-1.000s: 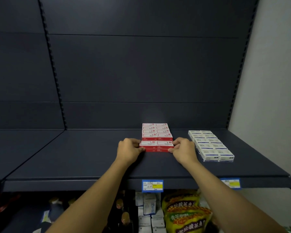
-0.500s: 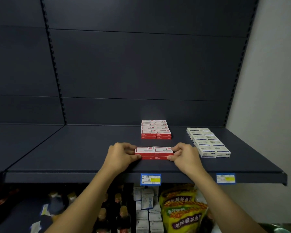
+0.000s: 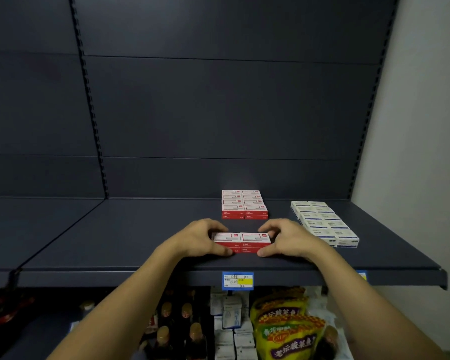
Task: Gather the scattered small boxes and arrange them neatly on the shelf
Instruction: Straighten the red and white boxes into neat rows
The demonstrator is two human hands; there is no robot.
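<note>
A small block of red-and-white boxes (image 3: 240, 242), two across and stacked two high, rests near the front of the dark shelf (image 3: 130, 245). My left hand (image 3: 202, 237) grips its left end and my right hand (image 3: 287, 239) grips its right end. Behind it, with a gap between, a neat stack of the same red boxes (image 3: 244, 205) stands toward the back of the shelf. To the right, white boxes with blue print (image 3: 324, 222) lie in two tidy rows running front to back.
A blue and yellow price tag (image 3: 237, 280) hangs on the shelf's front edge. On the level below are dark bottles (image 3: 178, 326), white cartons (image 3: 230, 315) and yellow snack bags (image 3: 287, 331). A pale wall (image 3: 421, 152) bounds the shelf on the right.
Both hands have pulled the front block of red boxes away from the rear stack toward the shelf's front edge, opening a gap between the two groups.
</note>
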